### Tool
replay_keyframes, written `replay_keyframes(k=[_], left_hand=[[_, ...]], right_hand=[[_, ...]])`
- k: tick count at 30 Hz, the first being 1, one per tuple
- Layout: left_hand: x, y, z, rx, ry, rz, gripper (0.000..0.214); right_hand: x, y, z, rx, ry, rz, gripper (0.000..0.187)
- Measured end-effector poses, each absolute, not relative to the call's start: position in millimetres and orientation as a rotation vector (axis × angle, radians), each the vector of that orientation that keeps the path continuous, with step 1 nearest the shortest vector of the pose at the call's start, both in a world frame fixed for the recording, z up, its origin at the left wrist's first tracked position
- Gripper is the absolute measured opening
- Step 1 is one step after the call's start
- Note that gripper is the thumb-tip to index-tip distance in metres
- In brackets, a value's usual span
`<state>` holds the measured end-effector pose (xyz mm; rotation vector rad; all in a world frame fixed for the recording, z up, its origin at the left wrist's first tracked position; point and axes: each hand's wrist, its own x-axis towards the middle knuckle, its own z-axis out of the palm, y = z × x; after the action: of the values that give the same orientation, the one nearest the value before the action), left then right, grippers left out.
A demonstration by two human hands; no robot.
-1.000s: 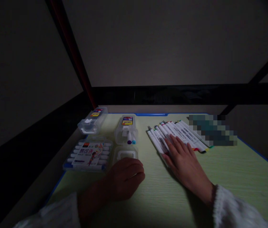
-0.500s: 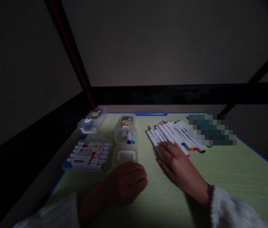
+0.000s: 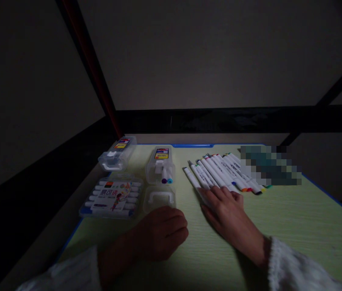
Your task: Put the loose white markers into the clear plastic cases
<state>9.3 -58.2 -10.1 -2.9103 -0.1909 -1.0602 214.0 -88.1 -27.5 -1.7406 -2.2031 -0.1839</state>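
My right hand [image 3: 225,210] has its fingers and thumb closed round the near end of a white marker [image 3: 191,177], which lies at the left end of a row of white markers [image 3: 213,169] with coloured caps. My left hand [image 3: 161,234] is closed in a loose fist low over the table, at the near edge of the clear lid [image 3: 160,198] with a handle. The underside of its fingers is hidden, and I cannot see what they hold, if anything. Behind that lid lies its open clear case [image 3: 152,173], with a purple-ended and a blue-ended marker [image 3: 170,180] inside.
To the left, a clear case full of markers [image 3: 111,198] lies flat with a printed label. Another clear case [image 3: 119,153] stands behind it. A blurred dark-green item [image 3: 270,165] is at the right of the markers. The pale green table [image 3: 280,226] has a blue edge.
The leftmost marker has shifted slightly left, away from the row. My right hand has moved a little towards me and curled its fingers. My left hand stays put.
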Motion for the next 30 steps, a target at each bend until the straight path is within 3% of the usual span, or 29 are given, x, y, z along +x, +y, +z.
replay_keyframes(k=[16,30], left_hand=[[8.5,-56.9,-13.2,-2.923,-0.181,-0.981,0.026],[8.9,-57.4,-12.0,-2.883,-0.279,-0.986,0.023]], right_hand=[[210.2,-90.1,-22.5,-1.772,-2.216,0.127,0.037],[206.4,-96.0,-18.9,-1.489,-2.111,0.075,0.03]])
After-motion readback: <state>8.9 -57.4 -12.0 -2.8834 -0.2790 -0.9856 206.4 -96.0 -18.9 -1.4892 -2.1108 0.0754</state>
